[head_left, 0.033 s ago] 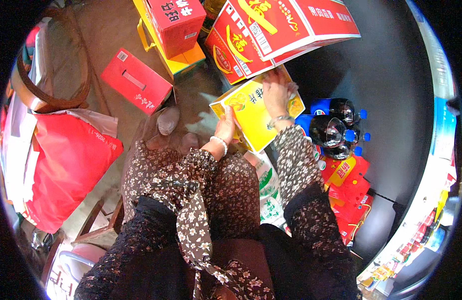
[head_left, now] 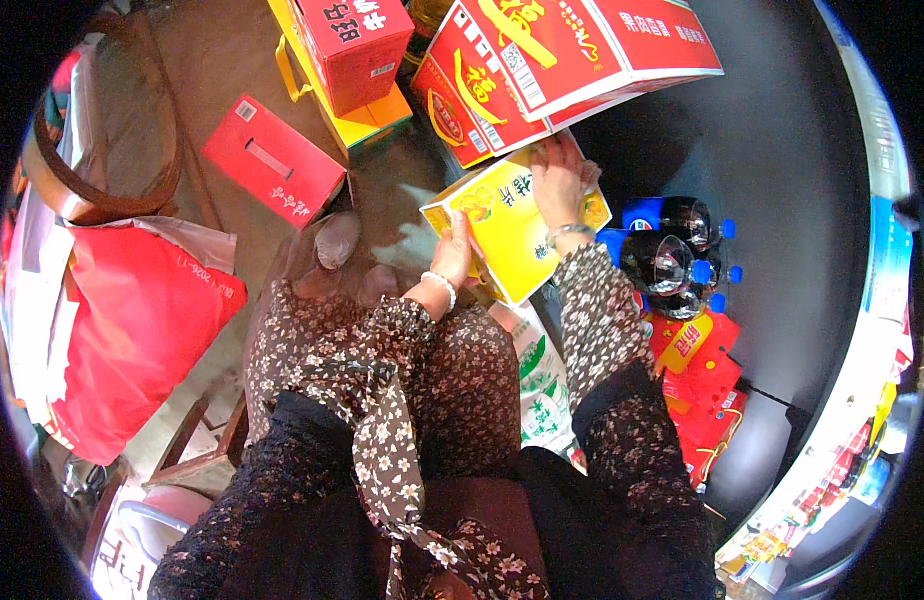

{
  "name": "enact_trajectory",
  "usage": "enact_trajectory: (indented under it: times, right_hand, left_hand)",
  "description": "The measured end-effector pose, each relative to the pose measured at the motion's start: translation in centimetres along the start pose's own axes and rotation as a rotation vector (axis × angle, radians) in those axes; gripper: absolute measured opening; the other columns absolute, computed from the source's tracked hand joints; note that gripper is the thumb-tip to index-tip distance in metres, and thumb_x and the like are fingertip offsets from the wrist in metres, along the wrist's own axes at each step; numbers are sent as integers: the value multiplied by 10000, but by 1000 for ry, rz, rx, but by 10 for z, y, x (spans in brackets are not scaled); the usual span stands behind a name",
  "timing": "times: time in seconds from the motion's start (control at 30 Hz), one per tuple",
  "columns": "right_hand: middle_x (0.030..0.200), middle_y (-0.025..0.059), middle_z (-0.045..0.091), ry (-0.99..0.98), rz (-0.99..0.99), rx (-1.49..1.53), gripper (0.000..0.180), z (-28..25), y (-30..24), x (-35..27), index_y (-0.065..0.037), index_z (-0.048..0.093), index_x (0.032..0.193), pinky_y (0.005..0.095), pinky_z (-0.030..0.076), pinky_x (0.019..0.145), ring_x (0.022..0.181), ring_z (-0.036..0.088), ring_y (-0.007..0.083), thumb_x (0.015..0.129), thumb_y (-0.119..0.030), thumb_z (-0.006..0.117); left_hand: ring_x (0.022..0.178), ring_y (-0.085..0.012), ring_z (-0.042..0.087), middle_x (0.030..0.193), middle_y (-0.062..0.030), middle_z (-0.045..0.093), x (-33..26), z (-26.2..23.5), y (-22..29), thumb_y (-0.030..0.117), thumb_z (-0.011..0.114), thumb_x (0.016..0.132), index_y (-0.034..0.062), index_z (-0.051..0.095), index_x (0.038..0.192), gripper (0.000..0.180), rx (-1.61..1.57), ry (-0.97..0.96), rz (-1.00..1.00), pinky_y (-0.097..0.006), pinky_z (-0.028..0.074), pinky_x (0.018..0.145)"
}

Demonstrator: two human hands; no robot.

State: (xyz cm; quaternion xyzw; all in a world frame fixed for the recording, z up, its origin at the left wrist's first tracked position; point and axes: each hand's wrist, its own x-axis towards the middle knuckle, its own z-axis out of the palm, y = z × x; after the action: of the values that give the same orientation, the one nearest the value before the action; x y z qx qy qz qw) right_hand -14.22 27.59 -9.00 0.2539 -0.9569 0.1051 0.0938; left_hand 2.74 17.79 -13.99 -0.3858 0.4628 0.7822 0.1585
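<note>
While the person bends over the floor, both hands are on a yellow box (head_left: pixel 507 228) that lies tilted just in front of the knees. The left hand (head_left: pixel 452 257) grips the box's near left edge, fingers curled around it, a pale bracelet at the wrist. The right hand (head_left: pixel 559 183) lies flat and open on the box's far top corner, palm pressing down, a bracelet on that wrist too. The yellow box sits below a big red carton (head_left: pixel 572 60), whose lower edge overlaps it, and left of a pack of dark bottles (head_left: pixel 672 255) with blue caps. Further left on the floor lies a small red box (head_left: pixel 272 160), and behind it another red box (head_left: pixel 354 45) stands on a yellow carton (head_left: pixel 367 120). A red bag (head_left: pixel 132 340) slumps at the far left. Red packages (head_left: pixel 707 385) lie below the bottles, and a white and green sack (head_left: pixel 537 375) shows between the sleeves.
</note>
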Motion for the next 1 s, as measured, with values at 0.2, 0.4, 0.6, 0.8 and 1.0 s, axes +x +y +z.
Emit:
enact_trajectory:
  times: [0.2,0.4,0.6,0.8,1.0]
  right_hand:
    - [1301,155,479,35,105,134,357,6,7,7,-98,570,1158,493,352,959,1210,426,349,866,-300,527]
    - [1350,187,431,-123,25,213,314,-18,-43,-56,-107,584,1172,453,317,1031,1252,383,369,867,-162,534]
    - [1345,169,434,-100,-196,220,382,-34,-68,-138,-158,584,1206,454,300,1058,1265,361,378,825,-132,599]
    - [1365,133,425,-225,-289,173,584,-51,-56,-173,-207,529,1276,424,292,1075,1277,354,359,728,-55,661]
    - [1376,142,413,-220,-476,108,526,-50,-70,-153,-76,471,1307,457,287,1066,1300,344,348,786,-18,509]
  left_hand:
    - [871,-298,632,1080,-146,604,-7,-3,8,755,222,838,63,450,1266,845,-64,-91,31,-405,543,533]
    - [823,-307,593,1173,-161,533,-20,-7,18,800,262,797,172,446,1290,820,-185,-174,-59,-406,509,624]
    - [1260,-403,348,1428,-234,279,-25,-29,19,810,284,786,192,189,1460,920,-416,-325,-170,-527,290,1012]
    - [1206,-332,413,1391,-206,338,-28,-36,14,752,276,838,105,162,1455,901,-493,-255,-151,-497,370,941]
    - [1330,-405,269,1464,-203,269,-20,-37,2,690,278,882,73,136,1449,851,-577,-126,-142,-554,229,1054]
